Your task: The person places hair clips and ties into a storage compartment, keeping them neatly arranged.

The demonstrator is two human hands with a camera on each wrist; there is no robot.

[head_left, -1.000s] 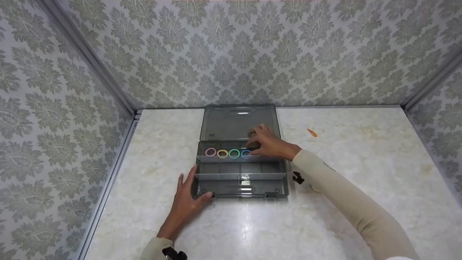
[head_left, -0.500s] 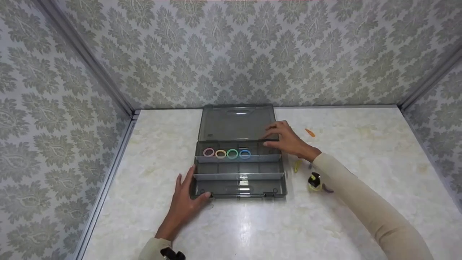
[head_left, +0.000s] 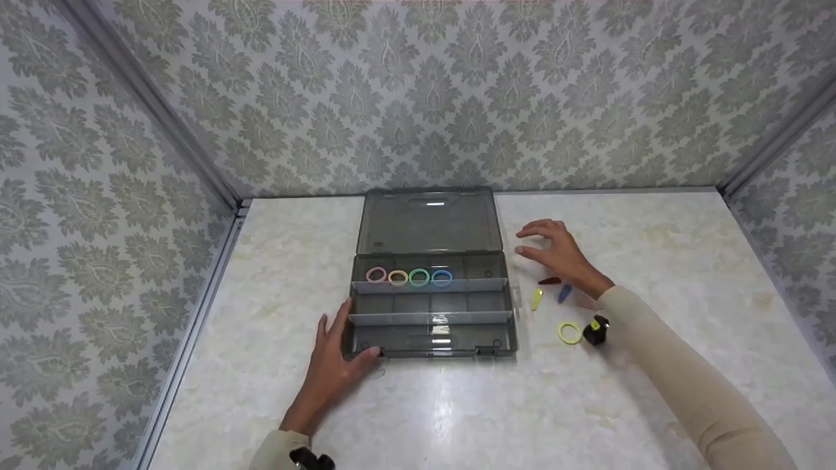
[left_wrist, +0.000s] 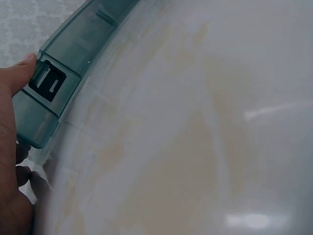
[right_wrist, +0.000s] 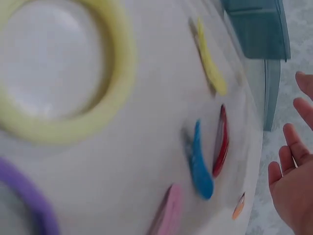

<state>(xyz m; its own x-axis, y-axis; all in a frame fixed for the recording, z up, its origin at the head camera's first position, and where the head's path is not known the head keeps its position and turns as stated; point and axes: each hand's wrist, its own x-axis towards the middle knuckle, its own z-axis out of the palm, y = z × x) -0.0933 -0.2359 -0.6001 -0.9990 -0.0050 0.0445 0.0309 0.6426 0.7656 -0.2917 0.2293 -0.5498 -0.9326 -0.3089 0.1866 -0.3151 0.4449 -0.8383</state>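
A dark translucent organizer box (head_left: pixel 430 352) stands with its lid (head_left: pixel 428 222) folded back. In its rear row sit pink (head_left: pixel 376 275), cream (head_left: pixel 398 279), green (head_left: pixel 418 277) and blue (head_left: pixel 442 279) hair ties. My left hand (head_left: pixel 332 358) holds the box's front left corner, the thumb by a latch (left_wrist: pixel 47 81) and the index finger along the side. Right of the box, my right hand (head_left: pixel 558 254) holds nothing, its fingers loosely bent. Close to it lie yellow (head_left: pixel 537 299), dark red (right_wrist: pixel 222 142), blue (right_wrist: pixel 200 166) and pink (right_wrist: pixel 167 210) hair clips.
A yellow hair tie (head_left: pixel 569 333) lies beside the black wrist camera (head_left: pixel 595 331). The right wrist view also shows a purple hair tie (right_wrist: pixel 32 200) and an orange clip (right_wrist: pixel 238 205). Patterned wall panels (head_left: pixel 424 98) border the table behind and at both sides.
My right hand has let go of the blue hair tie in the rear row and moved right, out past the box's edge. The left hand stays at the corner.
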